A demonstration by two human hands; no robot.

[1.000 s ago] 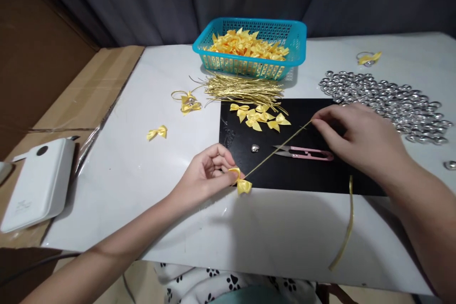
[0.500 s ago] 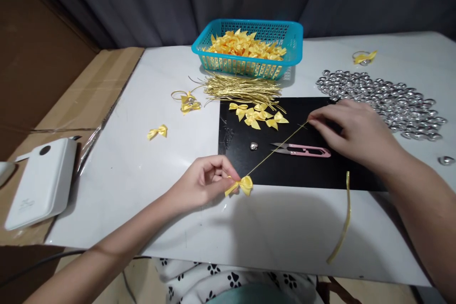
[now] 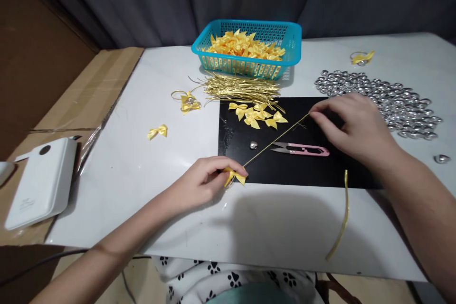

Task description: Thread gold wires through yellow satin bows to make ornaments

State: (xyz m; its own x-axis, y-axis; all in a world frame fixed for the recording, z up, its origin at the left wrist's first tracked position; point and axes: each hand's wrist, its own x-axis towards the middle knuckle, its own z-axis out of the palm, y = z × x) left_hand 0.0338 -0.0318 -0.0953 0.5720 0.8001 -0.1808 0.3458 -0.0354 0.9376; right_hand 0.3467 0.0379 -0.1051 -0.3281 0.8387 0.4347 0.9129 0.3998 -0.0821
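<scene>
My left hand [image 3: 204, 181] pinches a small yellow ribbon bow [image 3: 235, 178] at the near left corner of a black mat [image 3: 285, 171]. A thin gold cord [image 3: 276, 140] runs taut from the bow up to my right hand [image 3: 351, 126], whose fingertips pinch its far end over the mat. Pink thread snips [image 3: 301, 150] lie on the mat just below the cord. A small silver bell [image 3: 253, 145] rests near them.
A blue basket [image 3: 290, 47] of yellow bows stands at the back, with a bundle of gold cords [image 3: 242, 89] before it. Silver bells [image 3: 388, 97] are heaped at right. Loose bows [image 3: 258, 115], a strip of yellow ribbon [image 3: 340, 223] and a white device [image 3: 39, 180] lie around.
My left hand turned the bow and drew it slightly up and left. My right hand lifted the cord end a little toward the back. The cord stays taut.
</scene>
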